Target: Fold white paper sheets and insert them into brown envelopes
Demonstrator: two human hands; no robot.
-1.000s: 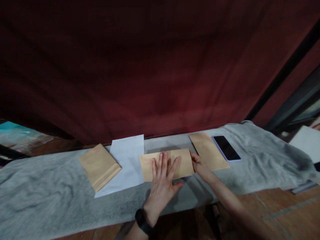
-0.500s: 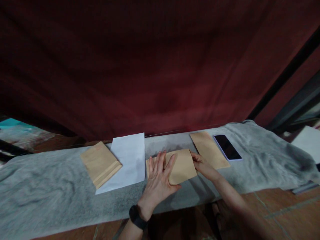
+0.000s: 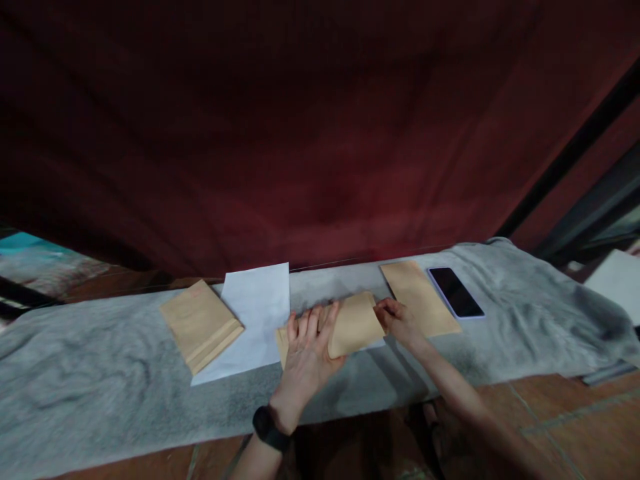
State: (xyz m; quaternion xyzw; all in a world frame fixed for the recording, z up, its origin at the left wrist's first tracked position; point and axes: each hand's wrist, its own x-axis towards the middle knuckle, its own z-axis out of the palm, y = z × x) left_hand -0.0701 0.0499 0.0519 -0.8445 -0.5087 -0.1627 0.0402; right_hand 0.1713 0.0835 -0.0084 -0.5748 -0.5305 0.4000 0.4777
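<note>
A brown paper envelope (image 3: 354, 325) lies a little tilted on the grey cloth, its right end slightly raised. My left hand (image 3: 309, 347) rests flat over its left part, fingers stretched out and slightly apart, a dark band on the wrist. At the envelope's right edge, my right hand (image 3: 397, 319) has its fingers pinched together on the paper; the fingertips are partly hidden. A strip of white shows under the envelope's lower right edge. Just right of my right hand lies another flat brown envelope (image 3: 425, 303).
Left of my hands, a stack of brown envelopes (image 3: 200, 323) overlaps a white sheet (image 3: 257, 313). A phone (image 3: 455, 293) in a pale purple case lies at the right. Grey cloth (image 3: 115, 387) covers the narrow surface, with a dark red curtain (image 3: 340, 167) behind it.
The envelope under my hands has shifted left and its right end has turned up a little. Both hands have moved slightly left with it.
</note>
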